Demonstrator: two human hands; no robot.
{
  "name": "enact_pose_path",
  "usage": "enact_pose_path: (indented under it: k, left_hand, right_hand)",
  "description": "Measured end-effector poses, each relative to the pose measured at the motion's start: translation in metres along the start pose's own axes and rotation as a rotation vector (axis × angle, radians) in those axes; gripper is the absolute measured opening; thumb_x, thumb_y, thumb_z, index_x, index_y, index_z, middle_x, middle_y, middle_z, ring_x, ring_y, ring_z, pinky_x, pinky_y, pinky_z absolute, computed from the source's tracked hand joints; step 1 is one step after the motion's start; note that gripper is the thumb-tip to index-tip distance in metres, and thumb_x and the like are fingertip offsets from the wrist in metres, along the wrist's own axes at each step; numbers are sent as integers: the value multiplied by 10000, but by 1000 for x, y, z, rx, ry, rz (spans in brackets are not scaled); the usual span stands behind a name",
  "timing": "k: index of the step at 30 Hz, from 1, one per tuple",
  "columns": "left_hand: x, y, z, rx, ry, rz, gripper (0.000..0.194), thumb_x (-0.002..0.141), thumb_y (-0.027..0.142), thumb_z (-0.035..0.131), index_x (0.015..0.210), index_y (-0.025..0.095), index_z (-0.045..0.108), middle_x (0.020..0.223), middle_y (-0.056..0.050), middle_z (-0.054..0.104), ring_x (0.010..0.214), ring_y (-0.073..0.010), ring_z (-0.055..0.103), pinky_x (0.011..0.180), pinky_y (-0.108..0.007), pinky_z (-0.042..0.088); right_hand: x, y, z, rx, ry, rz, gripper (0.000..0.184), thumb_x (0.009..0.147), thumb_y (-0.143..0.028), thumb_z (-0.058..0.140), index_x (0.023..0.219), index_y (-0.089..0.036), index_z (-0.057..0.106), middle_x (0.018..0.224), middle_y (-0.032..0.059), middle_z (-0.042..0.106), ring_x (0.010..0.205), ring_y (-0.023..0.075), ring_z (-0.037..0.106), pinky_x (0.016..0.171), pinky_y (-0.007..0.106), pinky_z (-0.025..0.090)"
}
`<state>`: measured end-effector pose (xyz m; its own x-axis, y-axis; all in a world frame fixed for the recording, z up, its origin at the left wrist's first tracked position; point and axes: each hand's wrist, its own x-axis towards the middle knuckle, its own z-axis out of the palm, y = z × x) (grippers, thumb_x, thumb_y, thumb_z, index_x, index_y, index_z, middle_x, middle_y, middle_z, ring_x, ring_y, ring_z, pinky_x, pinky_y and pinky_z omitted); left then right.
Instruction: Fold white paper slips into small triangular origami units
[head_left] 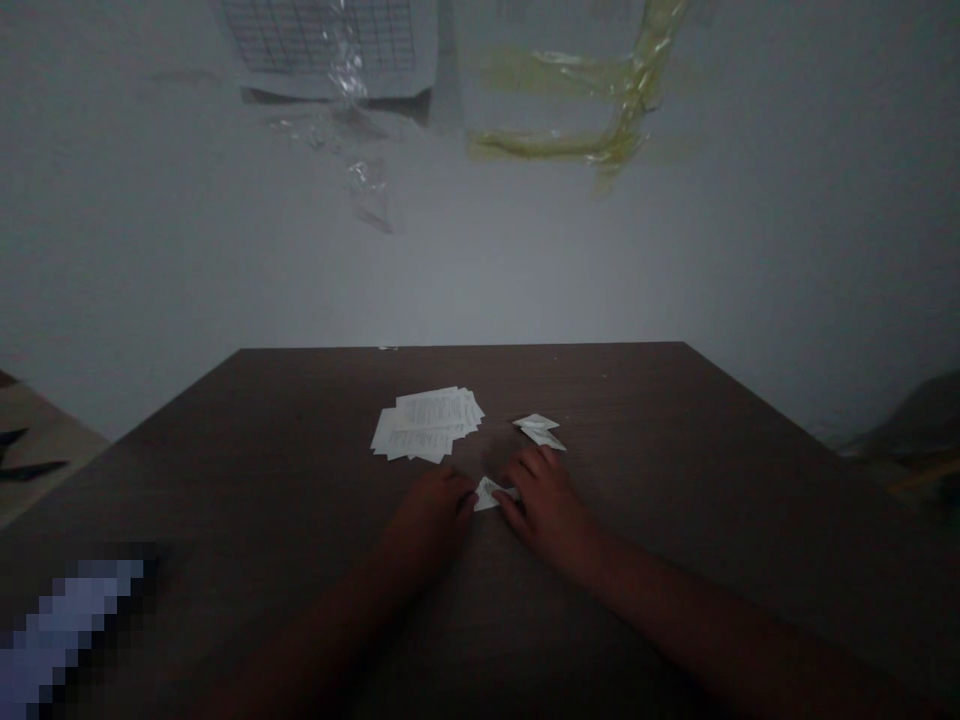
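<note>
A small piece of folded paper [486, 492] with faint print lies on the dark table between my two hands. My left hand [433, 508] is closed at the paper's left edge, its thumb and fingertips meeting there. From the right, my right hand [553, 512] grips the paper's other side, thumb in front and fingers curled beyond it; part of the paper is hidden under them. Just past my right fingertips are folded paper pieces [537, 424], pointed at the ends. Beyond my left hand, loose printed paper slips [427, 424] overlap in a spread pile.
The brown wooden table [300, 420] meets a pale wall [480, 260]. Taped sheets, one a gridded paper [322, 35], hang above. A pixelated, bluish rectangular object [71, 630] is at the near left. Dark objects [34, 470] lie past the table's left edge. The light is dim.
</note>
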<state>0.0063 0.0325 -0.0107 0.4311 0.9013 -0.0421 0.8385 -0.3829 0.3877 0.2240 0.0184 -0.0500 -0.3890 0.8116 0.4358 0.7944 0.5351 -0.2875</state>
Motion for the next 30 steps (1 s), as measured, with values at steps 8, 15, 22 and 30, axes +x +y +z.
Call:
enact_pose_path:
  k: [8,15,22,30]
  left_hand:
    - [-2,0,5,29,31,5,316,1106,97,551,1109,172,859,1160,-129,820,1123,-308,784,1053,-410,606]
    - [-5,-7,7,8,67,88,346,1105,96,613,1327,203,855,1359,-134,771,1270,-311,732,1185,-451,583]
    - [-3,-27,-4,-34,-15,113,382,1084,148,705,1401,271,879,1393,-118,768,1312,-340,720,1203,-506,575]
    - [-4,-38,-8,-94,-46,173,471,1053,104,665,1459,266,838,1453,-117,756,1363,-323,693,1220,-503,557]
  right_hand:
    - [-24,-22,-1,-120,-138,-229,272,1098,-173,699,1349,-151,800,1280,155,853,1178,339,802,1125,499,655]
    - [-13,-18,-14,-42,-247,-187,288,1089,-169,722,1362,-145,811,1300,146,852,1208,335,804,1173,520,637]
    - [-12,-3,-18,-13,-214,-101,241,1086,-169,692,1198,-235,894,1289,148,837,1212,373,783,1093,562,650]
    - [-7,17,-30,-89,-224,39,208,1060,-197,722,928,-238,877,1043,154,804,1157,417,741,1029,612,620]
